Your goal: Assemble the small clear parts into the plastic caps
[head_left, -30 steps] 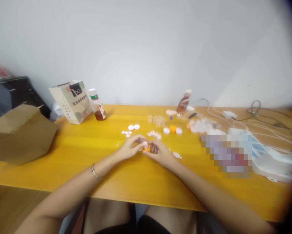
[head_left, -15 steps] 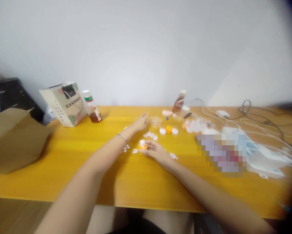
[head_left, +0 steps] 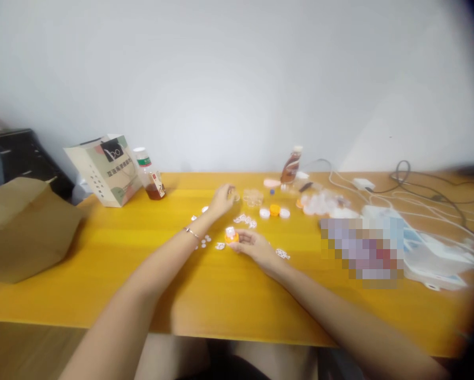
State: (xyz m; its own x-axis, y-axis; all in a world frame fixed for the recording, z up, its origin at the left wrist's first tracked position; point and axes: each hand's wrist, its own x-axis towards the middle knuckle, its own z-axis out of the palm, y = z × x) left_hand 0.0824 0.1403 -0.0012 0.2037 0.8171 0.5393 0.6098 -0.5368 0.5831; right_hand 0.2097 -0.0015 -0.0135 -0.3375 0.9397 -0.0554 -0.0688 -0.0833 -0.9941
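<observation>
My right hand grips a small orange-and-white round piece between thumb and fingers, just above the table. The white part sits on top with faint markings; the orange part is below. Farther off, my left hand has curled fingers around what looks like a clear round plastic piece, partly hidden by them. Several similar clear pieces stand just right of it. White patterned cutouts lie between the hands, another cutout left of the held piece, and one beyond my right wrist. Small white discs lie near my left forearm.
White caps flank an orange one. Bottles stand at the back left and back right. A paper bag and brown bag are left; plastic packaging, cables and a blurred item are right.
My left hand has drawn back slightly left and towards me from its outstretched reach, its fingers now curled. My right hand keeps its grip in nearly the same place.
</observation>
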